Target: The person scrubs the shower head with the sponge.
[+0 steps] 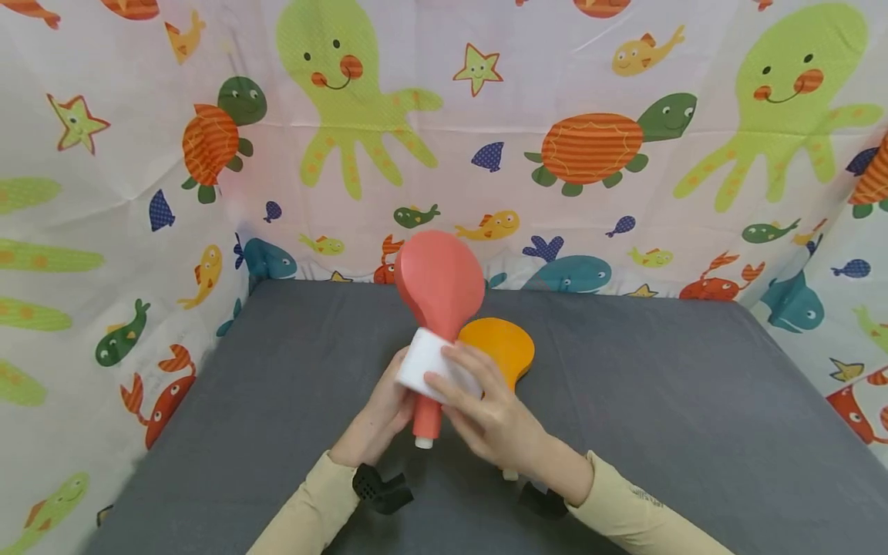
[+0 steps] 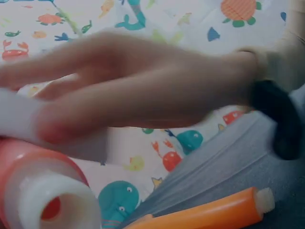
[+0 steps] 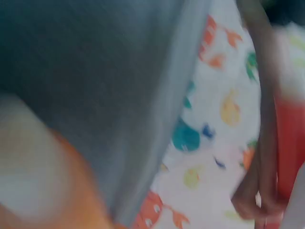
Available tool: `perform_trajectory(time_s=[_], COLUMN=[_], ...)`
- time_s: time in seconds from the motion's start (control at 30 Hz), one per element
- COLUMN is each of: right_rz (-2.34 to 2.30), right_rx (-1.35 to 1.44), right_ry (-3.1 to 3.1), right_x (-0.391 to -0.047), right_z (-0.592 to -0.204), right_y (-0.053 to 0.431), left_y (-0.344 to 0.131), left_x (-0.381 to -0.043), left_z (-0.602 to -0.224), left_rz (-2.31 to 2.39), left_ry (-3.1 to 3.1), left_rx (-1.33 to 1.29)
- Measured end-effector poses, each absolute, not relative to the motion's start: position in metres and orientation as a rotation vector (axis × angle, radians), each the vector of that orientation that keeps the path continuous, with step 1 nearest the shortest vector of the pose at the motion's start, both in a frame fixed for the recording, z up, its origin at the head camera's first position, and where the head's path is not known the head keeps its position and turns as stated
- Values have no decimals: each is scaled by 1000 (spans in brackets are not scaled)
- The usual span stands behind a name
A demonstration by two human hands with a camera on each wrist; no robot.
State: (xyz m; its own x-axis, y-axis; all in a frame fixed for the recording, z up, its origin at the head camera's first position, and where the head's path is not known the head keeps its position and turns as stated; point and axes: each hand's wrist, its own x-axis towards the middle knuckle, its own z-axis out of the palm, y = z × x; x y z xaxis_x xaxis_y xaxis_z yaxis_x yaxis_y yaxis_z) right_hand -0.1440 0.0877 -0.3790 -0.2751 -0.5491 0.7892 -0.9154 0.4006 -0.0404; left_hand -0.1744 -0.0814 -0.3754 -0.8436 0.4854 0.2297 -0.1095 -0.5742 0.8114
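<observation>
A red paddle-shaped toy (image 1: 440, 281) is held up in the middle of the head view, its round end at the top and its handle slanting down to a pale, hollow tip. My left hand (image 1: 380, 408) grips it from the left, with most fingers hidden behind it. In front of the handle is a smooth white piece (image 1: 423, 362); its exact kind cannot be made out. My right hand (image 1: 496, 412) pinches this piece from the right, and in the left wrist view its thumb (image 2: 71, 117) presses on the white surface. The right wrist view is blurred.
Behind my right hand an orange paddle-shaped toy (image 1: 502, 343) of like form lies on the dark grey table cover (image 1: 645, 416). Its pale-tipped handle points toward me. A white curtain (image 1: 444, 185) printed with sea animals hangs along the back and both sides of the table.
</observation>
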Motion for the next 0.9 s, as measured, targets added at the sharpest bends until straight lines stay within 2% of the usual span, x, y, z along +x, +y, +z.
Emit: perform_trajectory(time_s=[0.13, 0.23, 0.37, 0.5, 0.6, 0.7, 0.9], right_rz=[538, 539, 666, 809, 858, 808, 592], right_rx=[1405, 1404, 1244, 1039, 984, 1024, 1281], right_ry=[-1920, -1923, -1965, -2047, -2059, -2037, -1945], right_x=[-128, -131, -155, -179, -184, -172, -131], right_z=[-390, -388, -375, -363, -363, -371, -394], right_y=[87, 91, 99, 105, 107, 103, 93], left_y=[-88, -87, -80, -75, -74, -74, -79], left_x=[-170, -170, -176, -180, -180, -180, -176], left_z=[-366, -366, -375, -385, -387, -385, -377], left_rz=[2339, 2356, 2437, 2411, 2396, 2430, 2476], left_ry=[1342, 1309, 1139, 1142, 1156, 1139, 1091], left_rx=[548, 603, 735, 704, 674, 658, 621])
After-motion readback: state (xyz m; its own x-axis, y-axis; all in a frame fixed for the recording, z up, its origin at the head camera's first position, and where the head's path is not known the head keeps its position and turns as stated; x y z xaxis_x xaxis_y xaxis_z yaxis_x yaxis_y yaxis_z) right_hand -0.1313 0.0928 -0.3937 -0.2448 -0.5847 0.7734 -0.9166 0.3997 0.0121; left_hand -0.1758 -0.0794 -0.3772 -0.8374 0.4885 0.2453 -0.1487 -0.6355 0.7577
